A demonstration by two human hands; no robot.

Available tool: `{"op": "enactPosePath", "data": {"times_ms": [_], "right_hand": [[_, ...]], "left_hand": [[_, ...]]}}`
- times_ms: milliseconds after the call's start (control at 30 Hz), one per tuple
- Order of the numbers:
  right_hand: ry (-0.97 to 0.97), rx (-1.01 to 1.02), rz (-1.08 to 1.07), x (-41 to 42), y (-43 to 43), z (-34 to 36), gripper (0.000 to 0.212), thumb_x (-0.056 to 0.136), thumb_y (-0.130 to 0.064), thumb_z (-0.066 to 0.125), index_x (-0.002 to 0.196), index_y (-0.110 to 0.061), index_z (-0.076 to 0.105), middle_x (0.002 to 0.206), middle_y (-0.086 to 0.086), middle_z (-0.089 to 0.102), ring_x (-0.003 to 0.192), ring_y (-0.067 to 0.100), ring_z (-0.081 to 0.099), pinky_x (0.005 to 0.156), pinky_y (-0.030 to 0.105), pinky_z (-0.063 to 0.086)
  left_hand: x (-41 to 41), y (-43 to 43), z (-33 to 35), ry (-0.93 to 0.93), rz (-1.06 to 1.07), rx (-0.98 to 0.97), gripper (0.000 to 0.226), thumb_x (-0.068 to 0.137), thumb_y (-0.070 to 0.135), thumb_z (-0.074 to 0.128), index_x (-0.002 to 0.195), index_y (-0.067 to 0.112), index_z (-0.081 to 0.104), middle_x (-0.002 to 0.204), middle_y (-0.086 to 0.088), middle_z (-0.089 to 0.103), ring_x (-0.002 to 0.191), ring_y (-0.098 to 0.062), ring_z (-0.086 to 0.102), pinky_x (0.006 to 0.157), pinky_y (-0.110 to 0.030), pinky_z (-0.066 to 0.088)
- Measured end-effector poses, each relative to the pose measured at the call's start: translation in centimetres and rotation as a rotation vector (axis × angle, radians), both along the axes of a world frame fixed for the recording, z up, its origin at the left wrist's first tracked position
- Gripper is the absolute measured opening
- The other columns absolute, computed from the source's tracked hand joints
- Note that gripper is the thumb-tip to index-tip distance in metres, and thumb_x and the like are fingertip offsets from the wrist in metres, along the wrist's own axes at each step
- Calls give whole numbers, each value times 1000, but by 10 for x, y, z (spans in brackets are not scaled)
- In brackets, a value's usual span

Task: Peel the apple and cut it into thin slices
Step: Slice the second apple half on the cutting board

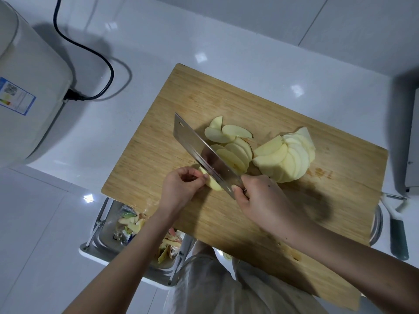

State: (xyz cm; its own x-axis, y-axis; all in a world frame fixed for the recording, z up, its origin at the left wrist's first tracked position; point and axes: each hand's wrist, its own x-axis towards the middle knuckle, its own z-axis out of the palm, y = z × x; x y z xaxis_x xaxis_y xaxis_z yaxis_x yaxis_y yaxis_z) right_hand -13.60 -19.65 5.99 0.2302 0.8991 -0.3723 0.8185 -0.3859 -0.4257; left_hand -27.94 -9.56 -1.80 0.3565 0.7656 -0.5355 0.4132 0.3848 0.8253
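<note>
On the wooden cutting board [283, 214] my left hand [181, 189] pinches a small peeled apple piece [212, 181] with curled fingers. My right hand [258, 198] grips the handle of a steel cleaver [199, 150], whose blade stands on the board right beside that piece. Thin peeled slices [235, 152] lie fanned out behind the blade. A larger stack of sliced apple [288, 157] sits to their right.
A white appliance [29, 87] with a black power cord [90, 55] stands at the left on the white counter. Below the board's near-left edge, a metal bin [106, 234] holds apple peels. A peeler [398, 232] lies at the right, beside a grey box [410, 143].
</note>
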Motion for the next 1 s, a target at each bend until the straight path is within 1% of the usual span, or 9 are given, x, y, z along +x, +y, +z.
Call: {"op": "enactPosePath", "data": {"times_ms": [100, 167, 233, 300, 433, 533, 667, 833, 1000], "right_hand": [[-19, -15, 17, -3, 4, -6, 25, 97, -26, 44, 73, -19, 41, 53, -13, 36, 42, 0, 35, 43, 14, 22], [-22, -21, 23, -7, 8, -13, 24, 97, -25, 44, 74, -20, 42, 54, -13, 35, 43, -1, 34, 43, 13, 21], [-16, -20, 26, -12, 10, -20, 22, 98, -25, 43, 77, -18, 48, 54, -15, 34, 44, -2, 33, 43, 13, 21], [-7, -10, 18, -13, 11, -26, 23, 98, -25, 44, 81, -14, 54, 55, -15, 34, 45, -3, 34, 44, 13, 22], [11, 10, -18, -10, 4, -23, 25, 97, -26, 44, 81, -11, 57, 54, -12, 39, 45, 0, 40, 45, 13, 30], [18, 29, -42, -6, -4, -10, 25, 97, -27, 45, 78, -13, 55, 55, -8, 48, 45, 5, 47, 43, 16, 34], [43, 22, -47, -6, -9, 0, 23, 97, -28, 46, 75, -21, 46, 53, -14, 40, 41, 2, 40, 40, 15, 30], [31, 25, -50, -7, -9, -4, 25, 97, -28, 45, 73, -19, 46, 52, -13, 41, 41, 2, 40, 39, 14, 27], [40, 34, -41, -4, -8, -6, 26, 97, -27, 45, 76, -14, 52, 54, -10, 44, 43, 5, 43, 43, 14, 28]], "left_hand": [[0, 0, 0, -16, -9, 28, 10, 74, 17, 78, 75, 10, 71, 80, -11, 70, 84, -31, 66, 84, -53, 53], [1, 0, 0, -25, -5, 30, 10, 75, 16, 77, 73, 8, 71, 74, -7, 70, 74, -23, 65, 83, -52, 54], [1, 0, 0, -28, 3, 18, 11, 76, 15, 77, 74, 6, 71, 73, -7, 69, 71, -18, 64, 83, -49, 55], [1, 0, 1, -35, 2, 13, 11, 76, 15, 77, 75, 5, 71, 75, -9, 70, 73, -19, 65, 84, -49, 54], [1, 0, 1, -33, -3, 18, 9, 76, 12, 76, 74, 6, 70, 77, -13, 70, 76, -23, 64, 84, -52, 53], [2, 0, -1, -8, 6, 22, 10, 75, 13, 78, 69, 16, 70, 76, -9, 70, 79, -27, 66, 84, -52, 53], [1, -1, -2, 17, -10, 31, 10, 76, 15, 77, 69, 16, 69, 75, -6, 69, 77, -23, 65, 83, -50, 54], [-1, -2, -1, 23, 1, 19, 9, 76, 17, 77, 71, 16, 70, 78, -8, 70, 82, -27, 66, 84, -50, 54], [-1, -3, -1, 17, 5, 14, 9, 76, 19, 78, 71, 18, 69, 79, -9, 70, 85, -32, 66, 84, -52, 53]]}}
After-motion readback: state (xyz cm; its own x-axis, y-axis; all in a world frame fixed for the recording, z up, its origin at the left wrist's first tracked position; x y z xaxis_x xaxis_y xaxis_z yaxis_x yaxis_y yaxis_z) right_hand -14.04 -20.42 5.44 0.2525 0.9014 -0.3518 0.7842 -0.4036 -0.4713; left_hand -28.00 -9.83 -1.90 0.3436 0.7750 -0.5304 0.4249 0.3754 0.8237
